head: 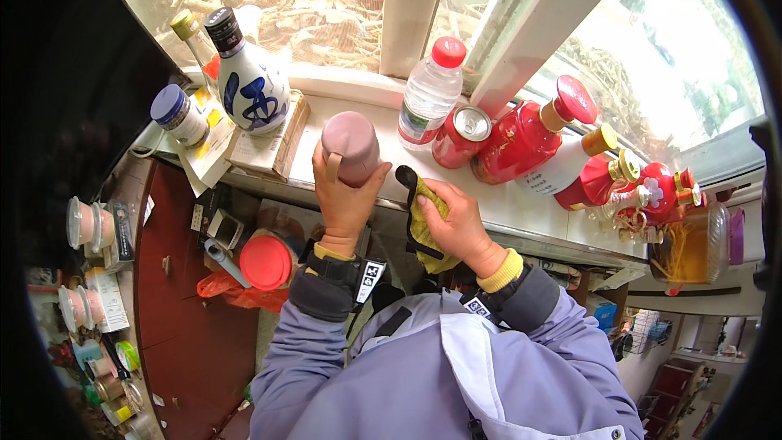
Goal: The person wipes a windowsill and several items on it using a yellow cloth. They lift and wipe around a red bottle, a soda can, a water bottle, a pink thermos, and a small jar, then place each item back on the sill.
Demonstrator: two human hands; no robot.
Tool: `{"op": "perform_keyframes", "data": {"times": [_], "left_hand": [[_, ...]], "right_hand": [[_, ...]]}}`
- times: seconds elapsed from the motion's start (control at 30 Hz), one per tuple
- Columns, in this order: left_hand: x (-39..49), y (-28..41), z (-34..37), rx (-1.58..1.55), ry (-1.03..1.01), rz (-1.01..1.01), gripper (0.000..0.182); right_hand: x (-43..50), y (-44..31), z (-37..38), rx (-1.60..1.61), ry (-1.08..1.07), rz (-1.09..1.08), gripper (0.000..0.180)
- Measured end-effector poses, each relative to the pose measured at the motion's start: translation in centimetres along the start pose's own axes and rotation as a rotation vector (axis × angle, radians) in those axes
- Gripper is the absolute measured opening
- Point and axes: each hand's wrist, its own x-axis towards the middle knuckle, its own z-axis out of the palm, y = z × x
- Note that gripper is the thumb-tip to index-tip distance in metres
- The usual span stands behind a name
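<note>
My left hand (347, 205) is wrapped around a pink lidded cup (351, 145) with a small strap, at the windowsill's near part. In my right hand (457, 220) is a yellow-green cloth with black edging (424, 229), pinched between thumb and fingers to the right of the cup. Behind the cloth, a clear plastic bottle with a red cap (429, 95) stands on the white sill (385, 165), beside a red drink can (461, 136). To the left of the cup, a white and blue ceramic bottle (253, 88) stands on a cardboard box (275, 146).
Red and white liquor bottles (519, 140) line the sill's right side, near a large jar of amber liquid (690, 244). A blue-lidded jar (180, 115) stands far left. Below are a red-lidded container (266, 261) and a dark red cabinet (189, 318). Window frames (415, 12) rise behind the sill.
</note>
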Motion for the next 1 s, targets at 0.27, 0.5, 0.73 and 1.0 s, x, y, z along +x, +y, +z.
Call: {"op": "perform_keyframes", "data": {"times": [0.27,0.5,0.73,1.0], "left_hand": [[0.2,-1.6,-2.6,-0.031,-0.266,-0.075,0.082],[-0.3,0.1,-0.1,-0.126,-0.012,-0.132,0.089],[-0.5,1.1,2.3,-0.022,0.120,-0.171,0.101],[-3.0,2.7,-3.5,-0.080,0.102,-0.120,0.076]], "right_hand": [[-0.1,0.4,0.1,0.016,0.008,-0.002,0.029],[-0.2,0.3,-0.2,0.037,0.010,0.013,0.030],[-0.3,0.1,-0.8,0.047,0.017,0.035,0.031],[0.6,-2.1,-2.6,0.177,-0.093,0.080,0.031]]}}
